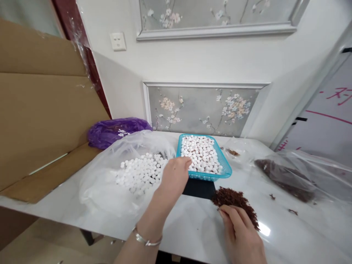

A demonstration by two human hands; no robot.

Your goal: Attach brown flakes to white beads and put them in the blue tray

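Observation:
My left hand (175,176) reaches to the near left corner of a blue plastic basket (226,169) filled with small white pellets; its fingers are curled at the rim, and what they pinch is hidden. My right hand (239,231) rests at the near edge of a loose pile of dark reddish-brown dried material (234,200) on the white table, fingers bent together against it. A clear plastic bag (110,183) holding more white pellets lies just left of my left hand. The basket sits on a flat black object (198,189).
A clear bag of more brown material (291,178) lies at the right. A purple plastic bag (114,131) sits at the back left beside large cardboard sheets (41,121). A whiteboard (330,113) leans at the far right. The glossy table edge (68,220) runs close to me.

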